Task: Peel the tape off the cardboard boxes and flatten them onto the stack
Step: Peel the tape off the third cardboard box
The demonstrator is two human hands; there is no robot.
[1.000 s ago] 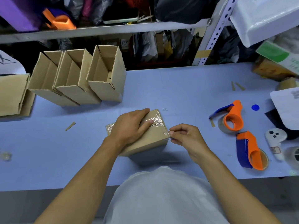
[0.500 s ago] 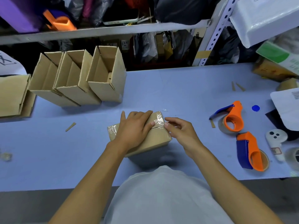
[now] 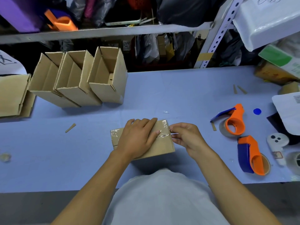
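Blue worktable (image 3: 186,88) ran below a cluttered shelf; taped box (image 3: 162,148) sat at its near edge, directly in front of the person. Left hand (image 3: 138,135) lay flat on the box top, fingers together, pressing down, presumably to keep the box from sliding while tape was pulled. Right hand (image 3: 186,137) was at the box's right edge, thumb and fingertips pinched on the clear tape (image 3: 164,134) where it wrapped over that edge; whether the tape end had lifted could not be told. Three open boxes (image 3: 78,82) stood far-left of the taped box, with the flattened stack (image 3: 13,96) beyond them. Two orange tape dispensers (image 3: 235,124) lay well right of the box, unused.
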